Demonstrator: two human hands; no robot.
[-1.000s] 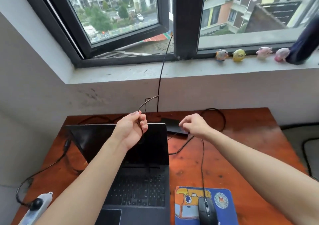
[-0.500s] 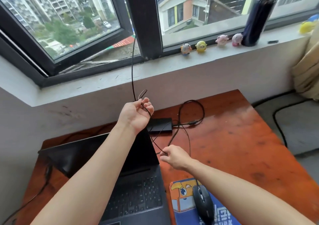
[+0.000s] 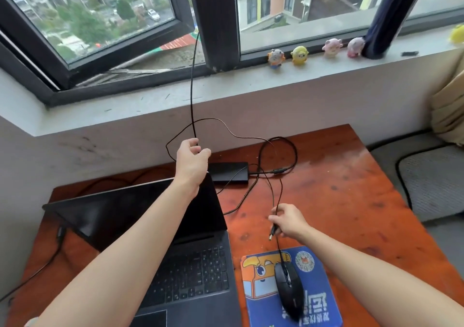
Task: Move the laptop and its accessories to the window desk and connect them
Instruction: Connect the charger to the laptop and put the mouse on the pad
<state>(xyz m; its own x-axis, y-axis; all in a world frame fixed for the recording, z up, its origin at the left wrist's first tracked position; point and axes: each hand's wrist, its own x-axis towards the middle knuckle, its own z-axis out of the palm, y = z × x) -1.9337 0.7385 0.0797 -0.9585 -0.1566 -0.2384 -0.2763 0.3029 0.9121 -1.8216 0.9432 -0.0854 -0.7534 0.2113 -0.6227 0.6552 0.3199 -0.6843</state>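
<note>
Pulled back toward the mouse pad (image 3: 322, 285), the right hand (image 3: 288, 222) now grips a cable plug (image 3: 272, 233). Left hand (image 3: 192, 159) still pinches the thin cable (image 3: 191, 88) above the laptop (image 3: 195, 276).

Just two bare arms here, really. The left forearm (image 3: 140, 238) and right forearm (image 3: 364, 264) are both uncovered all the way from the bottom edge of the shot to the wrists. They're smooth and fairly slim, looking fatter near the camera thanks to the wide lens. The left hand (image 3: 192, 159) and right hand (image 3: 288, 220) are bare too, with slender fingers; the nails are too small to make out.
</note>
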